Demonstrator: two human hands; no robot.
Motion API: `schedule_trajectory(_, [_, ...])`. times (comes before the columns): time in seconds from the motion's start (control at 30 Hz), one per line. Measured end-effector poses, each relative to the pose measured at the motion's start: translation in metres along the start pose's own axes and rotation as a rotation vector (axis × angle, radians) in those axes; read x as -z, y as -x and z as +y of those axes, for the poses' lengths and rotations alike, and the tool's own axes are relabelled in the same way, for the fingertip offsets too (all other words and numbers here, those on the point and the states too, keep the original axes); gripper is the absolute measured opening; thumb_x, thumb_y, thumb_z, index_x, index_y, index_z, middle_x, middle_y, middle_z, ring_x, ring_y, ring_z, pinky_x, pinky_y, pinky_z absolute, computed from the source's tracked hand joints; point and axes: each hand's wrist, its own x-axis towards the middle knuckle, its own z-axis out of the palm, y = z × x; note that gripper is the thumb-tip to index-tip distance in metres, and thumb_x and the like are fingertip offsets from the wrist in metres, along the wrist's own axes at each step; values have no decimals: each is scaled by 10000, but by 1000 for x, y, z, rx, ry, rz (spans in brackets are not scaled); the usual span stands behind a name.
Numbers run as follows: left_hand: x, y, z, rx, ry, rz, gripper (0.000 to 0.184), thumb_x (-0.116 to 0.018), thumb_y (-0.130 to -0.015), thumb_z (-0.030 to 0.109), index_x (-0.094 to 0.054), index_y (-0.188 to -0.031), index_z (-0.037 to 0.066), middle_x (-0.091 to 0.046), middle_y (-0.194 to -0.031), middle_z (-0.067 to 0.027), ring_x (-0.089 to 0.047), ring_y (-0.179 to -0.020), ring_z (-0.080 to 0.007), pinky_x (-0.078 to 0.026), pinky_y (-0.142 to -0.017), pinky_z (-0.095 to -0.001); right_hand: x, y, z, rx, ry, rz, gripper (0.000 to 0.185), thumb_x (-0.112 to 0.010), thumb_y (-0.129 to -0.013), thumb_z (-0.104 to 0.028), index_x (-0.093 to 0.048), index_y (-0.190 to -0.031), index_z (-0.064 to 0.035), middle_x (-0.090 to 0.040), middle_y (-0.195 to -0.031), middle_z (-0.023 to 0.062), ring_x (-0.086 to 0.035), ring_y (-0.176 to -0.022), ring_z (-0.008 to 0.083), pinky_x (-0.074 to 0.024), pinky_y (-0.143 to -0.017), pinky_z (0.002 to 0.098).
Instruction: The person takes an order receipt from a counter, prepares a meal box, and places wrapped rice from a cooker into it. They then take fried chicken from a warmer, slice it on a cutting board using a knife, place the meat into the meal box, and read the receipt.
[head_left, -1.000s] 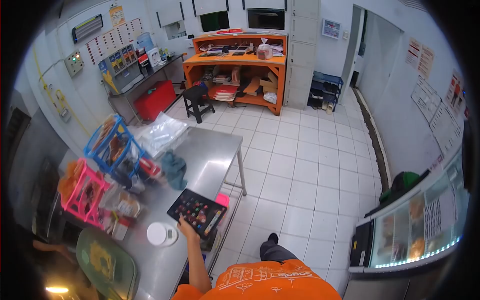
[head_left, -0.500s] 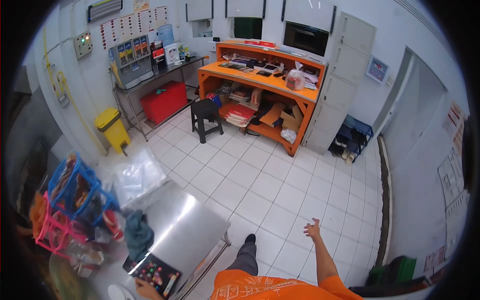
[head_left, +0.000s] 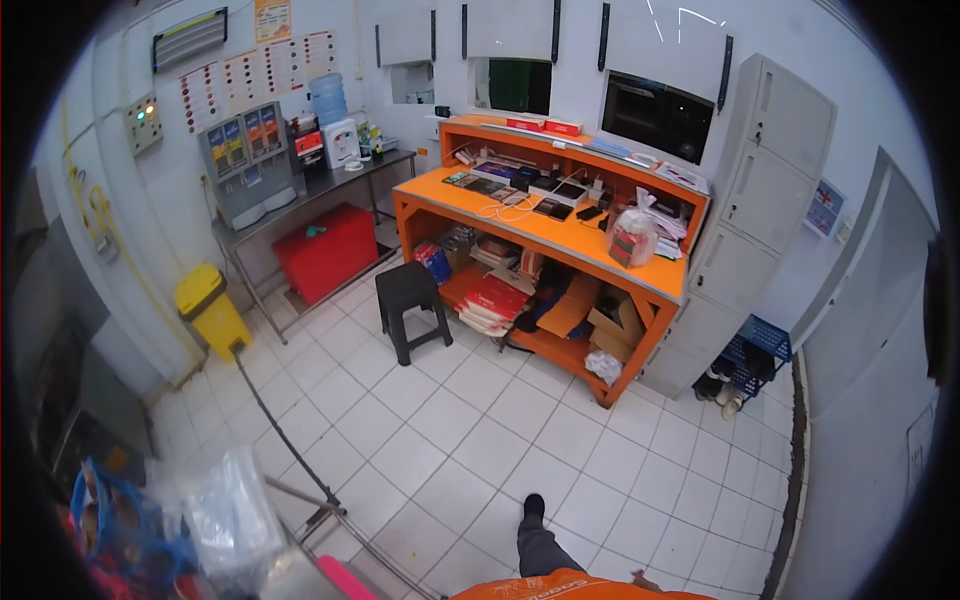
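A small part of my right hand [head_left: 644, 580] shows low in the view, beside my orange shirt [head_left: 580, 588]. Its fingers are too blurred and covered to make out, and I see nothing held in it. My left hand is out of view. At the lower left, a blue plastic basket [head_left: 130, 525] stands near clear plastic bags [head_left: 235, 515]. Something pink [head_left: 345, 578] with a smooth edge pokes up at the bottom. My dark-shod foot [head_left: 534, 507] is forward on the white tiles.
Ahead stands an orange counter [head_left: 560, 225] with phones and a tied plastic bag [head_left: 633, 235]. A black stool [head_left: 408, 300] is before it. Grey lockers [head_left: 745, 200] and a blue shoe rack [head_left: 755, 350] are right; a yellow bin [head_left: 212, 310] and red chest [head_left: 325, 250] left.
I have stepped forward, so the counter and lockers appear larger. The steel table with the black tablet-like item has slid out of view. My right hand has dropped lower; my left hand is gone from view.
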Motion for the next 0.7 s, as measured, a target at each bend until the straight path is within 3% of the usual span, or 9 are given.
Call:
schedule_trajectory(0.13, [141, 77, 229, -414, -96, 484, 545, -461, -987, 493, -722, -921, 20, -697, -806, -183, -698, -826, -311, -544, -673, -458, 77, -39, -57, -126, -200, 221, 647, -586, -944, -378, -363, -1421, -2, -689, -1032, 195, -696, -816, 325, -569, -685, 432])
schedule_trajectory(0.17, [136, 115, 281, -397, 489, -120, 454, -476, -948, 242, -532, -1310, -26, -539, -1344, -216, -488, -1265, -384, -344, -1038, -545, 106, -32, -94, -123, -303, 205, 644, -558, -956, -420, -381, -1409, 3, -693, -1036, 200, -697, -833, 348, -567, -680, 440])
schedule_trajectory(0.23, [143, 185, 379, -549, 694, -243, 500, -555, -852, 135, -496, -1332, 8, -462, -1410, -185, -354, -1369, -371, -168, -1137, -566, 164, -96, -149, -136, -562, -118, 679, -343, -974, -564, -391, -1377, -20, -682, -985, 209, -667, -744, 366, -539, -607, 478])
schedule_trajectory(0.27, [157, 208, 418, -557, 973, -599, 555, -568, -834, 127, -464, -1364, -3, -521, -1353, -156, -317, -1399, -363, -87, -1171, -599, 185, -161, -175, -135, -689, -291, 732, -235, -983, -637, -396, -1362, -31, -677, -960, 214, -652, -700, 375, -525, -571, 497])
schedule_trajectory(0.3, [153, 236, 443, -670, 1069, -674, 506, -591, -822, 132, -530, -1315, 39, -518, -1350, -172, -343, -1379, -371, -113, -1161, -606, 180, -230, -195, -24, -860, -110, 738, -236, -978, -646, -389, -1371, -41, -672, -948, 230, -627, -645, 371, -502, -511, 480])
schedule_trajectory(0.37, [149, 276, 468, -827, 1099, -832, 370, -636, -816, 158, -648, -1184, 124, -526, -1326, -220, -436, -1308, -363, -309, -1109, -511, 201, -260, -337, 445, -216, 436, 771, -634, -850, -476, -372, -1440, -54, -664, -817, 118, -654, -793, 250, -522, -563, 419])
schedule_trajectory(0.4, [126, 293, 472, -819, 1069, -1059, 351, -630, -828, 179, -657, -1172, 114, -560, -1269, -232, -493, -1244, -369, -372, -1057, -492, 231, -231, -436, 408, -194, 299, 745, -702, -789, -203, -362, -1433, -43, -664, -842, 134, -654, -743, 219, -544, -612, 385])
schedule_trajectory(0.5, [84, 315, 510, -763, 752, -1555, 331, -610, -853, 208, -666, -1159, 93, -604, -1198, -244, -562, -1162, -377, -443, -995, -473, 253, -264, -659, 868, -237, 177, 568, -660, -854, -142, -392, -1351, -82, -655, -842, 137, -637, -694, 206, -530, -617, 349])
schedule_trajectory(0.7, [23, 275, 661, -709, 402, -1536, 330, -567, -891, 233, -668, -1154, 61, -635, -1153, -241, -599, -1105, -381, -467, -967, -475, 299, -170, -981, 1333, -520, -182, 440, -422, -1013, -73, -265, -1422, -110, -687, -1042, 134, -662, -839, 164, -547, -701, 295])
